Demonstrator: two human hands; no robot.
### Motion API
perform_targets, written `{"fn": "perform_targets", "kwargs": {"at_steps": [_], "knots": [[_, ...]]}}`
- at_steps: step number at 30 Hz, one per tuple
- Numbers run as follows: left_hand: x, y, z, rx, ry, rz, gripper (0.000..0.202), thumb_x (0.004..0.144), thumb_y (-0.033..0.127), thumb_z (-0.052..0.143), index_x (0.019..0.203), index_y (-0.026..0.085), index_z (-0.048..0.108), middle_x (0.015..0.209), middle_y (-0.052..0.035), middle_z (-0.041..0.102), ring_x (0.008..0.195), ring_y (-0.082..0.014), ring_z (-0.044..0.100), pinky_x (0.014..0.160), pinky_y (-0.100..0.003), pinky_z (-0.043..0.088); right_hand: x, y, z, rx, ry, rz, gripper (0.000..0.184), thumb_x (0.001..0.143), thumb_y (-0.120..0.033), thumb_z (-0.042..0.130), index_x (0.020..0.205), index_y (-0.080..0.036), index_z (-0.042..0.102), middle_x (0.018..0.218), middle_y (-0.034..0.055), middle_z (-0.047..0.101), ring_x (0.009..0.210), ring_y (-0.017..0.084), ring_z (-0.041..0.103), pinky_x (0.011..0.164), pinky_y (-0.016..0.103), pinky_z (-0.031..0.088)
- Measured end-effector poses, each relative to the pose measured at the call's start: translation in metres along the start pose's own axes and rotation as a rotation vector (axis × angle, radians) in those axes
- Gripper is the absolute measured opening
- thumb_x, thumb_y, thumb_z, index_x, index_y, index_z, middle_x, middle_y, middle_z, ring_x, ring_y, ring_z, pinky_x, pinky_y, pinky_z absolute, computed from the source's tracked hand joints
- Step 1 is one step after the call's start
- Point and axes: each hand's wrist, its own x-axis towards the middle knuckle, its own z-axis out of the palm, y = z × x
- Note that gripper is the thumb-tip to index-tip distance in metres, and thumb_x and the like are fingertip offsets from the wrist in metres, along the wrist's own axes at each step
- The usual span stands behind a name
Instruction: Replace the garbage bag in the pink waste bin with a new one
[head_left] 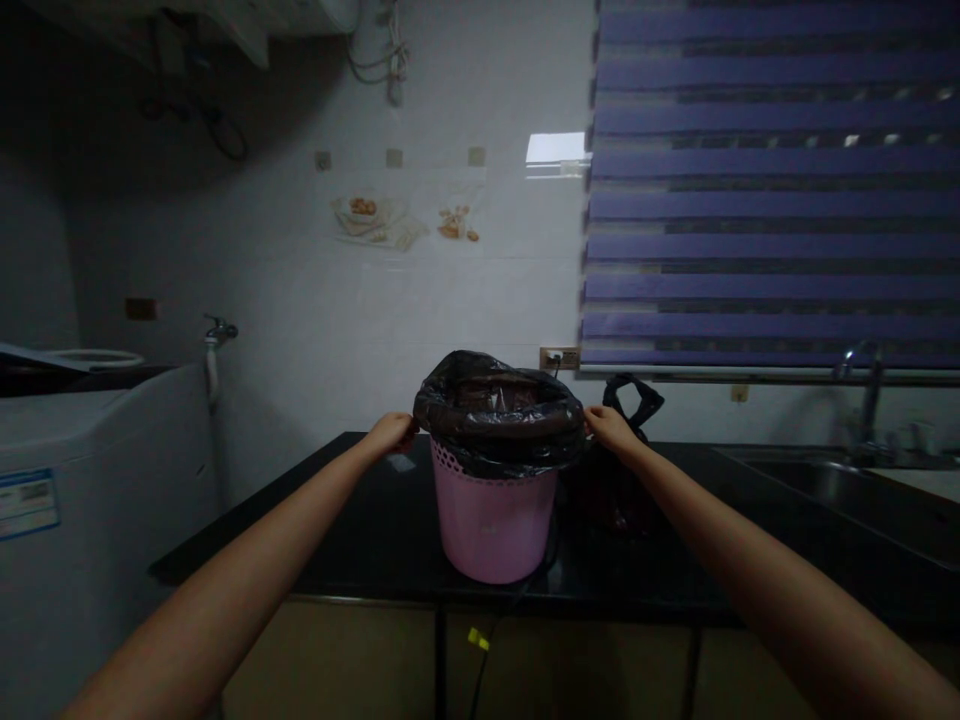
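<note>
A pink trash bin (495, 525) with a band of holes near its top stands upright on the dark counter. Over its rim is draped a black trash bag (499, 425), its edge folded outward and its mouth partly open. My left hand (394, 433) pinches the bag's edge at the left side of the rim. On the opposite side my right hand (609, 428) is closed on the bag's edge too. Just behind my right hand sits a tied black plastic bag (619, 490) with its handle loops sticking up.
The black countertop (352, 540) runs to a metal sink (832, 475) with a faucet (870, 400) at right. A washing machine (105, 480) stands at left, below a wall tap (220, 328). A cable (480, 675) with a yellow tag hangs over the counter's front edge.
</note>
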Motion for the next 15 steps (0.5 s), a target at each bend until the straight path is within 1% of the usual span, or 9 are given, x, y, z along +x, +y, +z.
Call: {"fn": "perform_targets", "kwargs": {"at_steps": [4,9,12,15], "knots": [[0.001,0.005,-0.007,-0.014,0.023,-0.046,0.027,0.089,0.034,0.054,0.107,0.014,0.059,0.101,-0.0068,0.062,0.081,-0.0162,0.062,0.069,-0.034,0.053,0.012,0.003,-0.004,0.015,0.033,0.001,0.028,0.085,-0.018,0.043,0.059,-0.014,0.052,0.057,0.0026,0.055,0.053,0.010,0.050,0.054,0.019,0.037],[0.004,0.018,-0.013,-0.066,0.084,-0.010,0.023,0.091,0.034,0.051,0.095,0.013,0.059,0.085,-0.0029,0.062,0.066,-0.0118,0.059,0.059,-0.028,0.050,0.024,-0.007,-0.010,0.044,0.048,-0.028,0.029,0.088,-0.023,0.043,0.062,-0.014,0.052,0.058,0.0021,0.055,0.053,0.009,0.050,0.054,0.019,0.038],[0.005,0.026,-0.014,-0.091,0.091,0.012,0.021,0.091,0.028,0.047,0.083,0.013,0.059,0.075,-0.0021,0.061,0.061,-0.0110,0.057,0.058,-0.025,0.048,0.030,-0.016,-0.015,0.043,0.044,-0.032,0.026,0.089,-0.026,0.044,0.071,-0.012,0.057,0.063,0.0039,0.058,0.055,0.009,0.051,0.054,0.018,0.038],[0.006,0.034,-0.015,-0.103,0.092,0.012,0.020,0.086,0.025,0.044,0.074,0.015,0.057,0.069,-0.0035,0.062,0.061,-0.0129,0.059,0.059,-0.024,0.048,0.036,-0.025,-0.017,0.010,0.016,-0.041,0.024,0.089,-0.027,0.046,0.078,-0.010,0.059,0.070,0.0060,0.062,0.057,0.008,0.051,0.053,0.017,0.037]]}}
